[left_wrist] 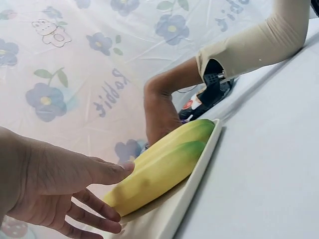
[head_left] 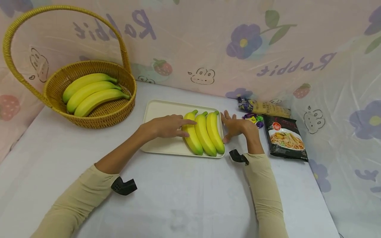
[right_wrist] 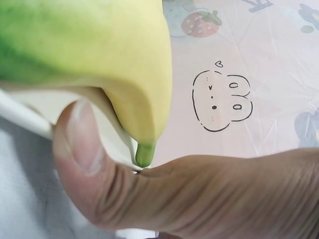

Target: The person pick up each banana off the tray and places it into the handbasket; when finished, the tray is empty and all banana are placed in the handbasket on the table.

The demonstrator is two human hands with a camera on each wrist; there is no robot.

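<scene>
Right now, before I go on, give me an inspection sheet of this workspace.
Surface: white table, bare in front.
Job's things: three bananas side by side on cream tray.
Clutter: basket with three more bananas; noodle packet, wrapped sweets.
Grippers: left hand fingers rest on leftmost banana; right hand open against tray's right edge.
Cables: nothing seen.
Surroundings: floral plastic sheet behind.

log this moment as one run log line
left hand: open, fingers on three yellow bananas | right hand: open, against cream rectangular tray edge | woven wicker basket: three more
</scene>
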